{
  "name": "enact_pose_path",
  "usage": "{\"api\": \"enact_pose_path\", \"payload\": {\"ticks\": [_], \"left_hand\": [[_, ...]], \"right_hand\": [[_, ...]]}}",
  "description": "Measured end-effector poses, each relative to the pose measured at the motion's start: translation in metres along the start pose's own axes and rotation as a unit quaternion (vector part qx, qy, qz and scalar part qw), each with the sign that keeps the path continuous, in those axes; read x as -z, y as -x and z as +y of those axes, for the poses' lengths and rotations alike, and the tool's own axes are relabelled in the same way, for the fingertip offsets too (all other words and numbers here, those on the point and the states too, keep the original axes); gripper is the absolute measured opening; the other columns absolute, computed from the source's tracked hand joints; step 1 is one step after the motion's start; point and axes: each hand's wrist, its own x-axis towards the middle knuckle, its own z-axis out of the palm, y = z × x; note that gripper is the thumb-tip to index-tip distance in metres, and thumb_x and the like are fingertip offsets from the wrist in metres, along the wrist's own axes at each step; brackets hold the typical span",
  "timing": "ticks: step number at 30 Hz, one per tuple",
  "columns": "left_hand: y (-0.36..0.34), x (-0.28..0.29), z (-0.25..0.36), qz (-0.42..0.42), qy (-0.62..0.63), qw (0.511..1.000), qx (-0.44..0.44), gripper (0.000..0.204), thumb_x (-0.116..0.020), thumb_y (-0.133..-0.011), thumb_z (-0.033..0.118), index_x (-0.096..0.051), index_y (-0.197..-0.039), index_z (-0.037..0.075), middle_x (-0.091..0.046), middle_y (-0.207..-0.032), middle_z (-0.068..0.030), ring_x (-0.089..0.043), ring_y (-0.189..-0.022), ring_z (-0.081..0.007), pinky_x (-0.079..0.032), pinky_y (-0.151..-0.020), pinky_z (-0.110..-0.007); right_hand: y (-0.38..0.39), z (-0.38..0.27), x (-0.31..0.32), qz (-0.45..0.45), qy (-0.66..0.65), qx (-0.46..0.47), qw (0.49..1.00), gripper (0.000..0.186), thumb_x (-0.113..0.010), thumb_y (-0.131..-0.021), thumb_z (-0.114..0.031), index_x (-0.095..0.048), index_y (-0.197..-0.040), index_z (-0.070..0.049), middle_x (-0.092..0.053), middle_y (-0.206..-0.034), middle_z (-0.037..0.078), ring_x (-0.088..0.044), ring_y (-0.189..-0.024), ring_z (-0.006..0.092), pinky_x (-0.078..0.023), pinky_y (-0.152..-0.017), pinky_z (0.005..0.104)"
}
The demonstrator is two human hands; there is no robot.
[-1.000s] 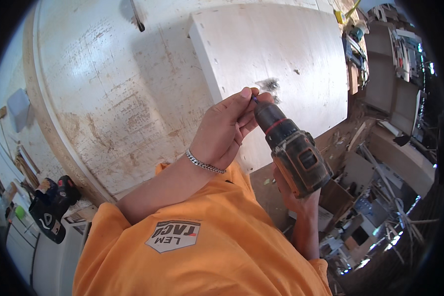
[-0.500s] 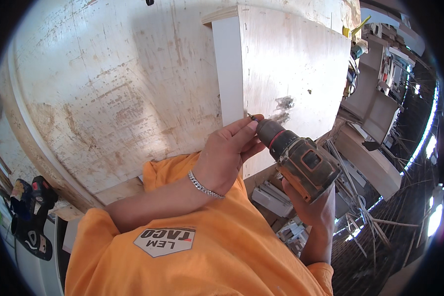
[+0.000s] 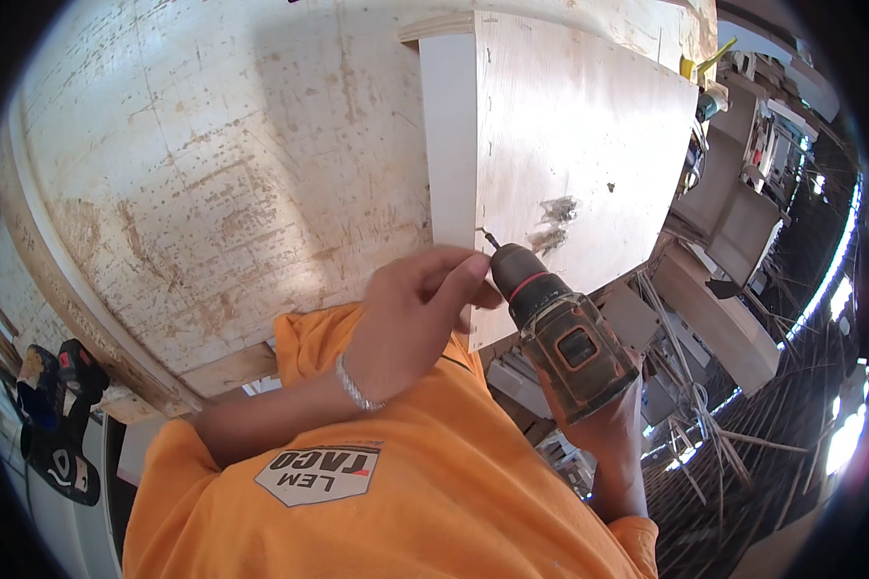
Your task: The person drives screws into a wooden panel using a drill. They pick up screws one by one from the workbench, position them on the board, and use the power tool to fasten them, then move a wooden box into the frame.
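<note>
My right hand is wrapped around the handle of a worn, dusty cordless drill with a red ring behind its chuck. The drill points up and left, and its dark bit meets a small screw at the left edge of a pale plywood panel. Just left of the chuck is my left hand, slightly blurred, with a chain bracelet on the wrist. Its fingers are curled and the thumb tip lies against the forefinger; whether anything is between them is hidden.
The panel tops a box-like wooden piece with a white side, on a scuffed, stained worktable. Dark smudges mark the panel. Another black power tool stands at the far left. Timber offcuts and sticks lie at the right.
My left hand has come off the bit and drawn back left and down. The drill has shifted slightly down and left, with its bit now exposed against the screw at the panel's edge.
</note>
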Motion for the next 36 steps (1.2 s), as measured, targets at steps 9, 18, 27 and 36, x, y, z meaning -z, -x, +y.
{"api": "enact_pose_path", "payload": {"ticks": [9,18,27,36], "left_hand": [[-0.003,-0.071,0.028,-0.107,-0.204,0.662,-0.713,0.011,-0.07,-0.088,0.01,-0.066,-0.095,0.002,-0.067,-0.089,-0.0072,-0.064,-0.092,-0.0188,-0.055,-0.089,-0.036],[-0.021,-0.074,0.019,-0.219,-0.238,0.678,-0.66,0.008,-0.073,-0.087,0.011,-0.07,-0.083,0.004,-0.064,-0.087,-0.0025,-0.065,-0.089,-0.019,-0.056,-0.085,-0.035],[-0.126,-0.104,0.079,-0.12,-0.659,0.553,-0.496,0.029,-0.065,-0.096,0.014,-0.068,-0.125,0.009,-0.068,-0.106,-0.0098,-0.069,-0.091,-0.0259,-0.058,-0.084,-0.036],[-0.162,-0.146,0.059,-0.117,-0.829,0.301,-0.457,0.003,-0.056,-0.094,0.004,-0.056,-0.096,0.003,-0.058,-0.093,-0.0139,-0.063,-0.089,-0.0314,-0.055,-0.08,-0.043]], "right_hand": [[-0.018,-0.016,0.012,-0.087,0.003,-0.025,0.996,0.038,-0.079,-0.079,-0.02,-0.07,-0.113,-0.007,-0.073,-0.095,0.012,-0.073,-0.08,0.0304,-0.057,-0.071,0.0389],[-0.013,0.009,-0.009,-0.037,0.007,0.005,0.999,0.047,-0.083,-0.075,-0.026,-0.071,-0.117,-0.01,-0.073,-0.092,0.012,-0.072,-0.079,0.032,-0.056,-0.068,0.0374],[0.038,0.049,-0.077,0.074,-0.248,-0.037,0.965,0.054,-0.085,-0.073,-0.028,-0.07,-0.122,-0.012,-0.074,-0.094,0.015,-0.072,-0.083,0.035,-0.057,-0.072,0.0377],[0.125,0.131,-0.133,0.151,-0.478,-0.011,0.865,0.055,-0.086,-0.075,-0.016,-0.068,-0.124,-0.003,-0.076,-0.109,0.008,-0.073,-0.093,0.0185,-0.056,-0.083,0.0329]]}}
